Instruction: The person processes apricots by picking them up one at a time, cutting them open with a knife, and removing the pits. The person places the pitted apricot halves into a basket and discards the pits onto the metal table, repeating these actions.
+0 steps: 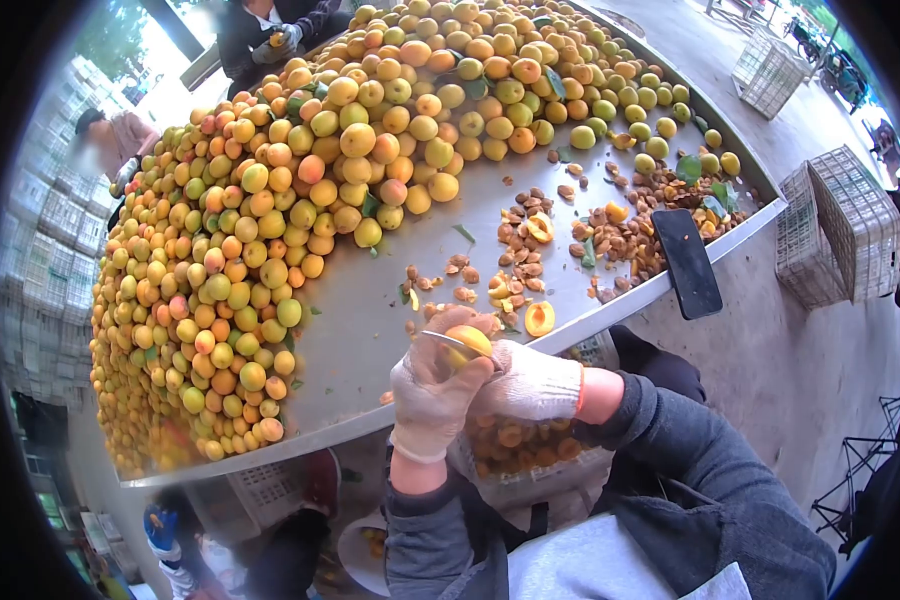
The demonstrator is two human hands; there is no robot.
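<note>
Both of my hands wear white gloves and meet at the front edge of a metal table [345, 345]. My left hand [432, 392] is closed on a knife [448, 341], whose blade lies against a yellow apricot [469, 341]. My right hand [530, 382] is closed beside it, its fingers hidden behind the apricot and my left hand, so what it grips is unclear. Just beyond them lie a halved apricot [539, 318] and brown pits [520, 255]. Below my hands, a crate of cut apricots [515, 445] is partly covered by my arms.
A large heap of apricots [370, 130] covers the table's far and left parts. A black phone [687, 263] overhangs the right edge, near more pits [640, 225]. Plastic crates [838, 228] stand at right. Two people work across the table, one with gloved hands [278, 45]; another person is at lower left.
</note>
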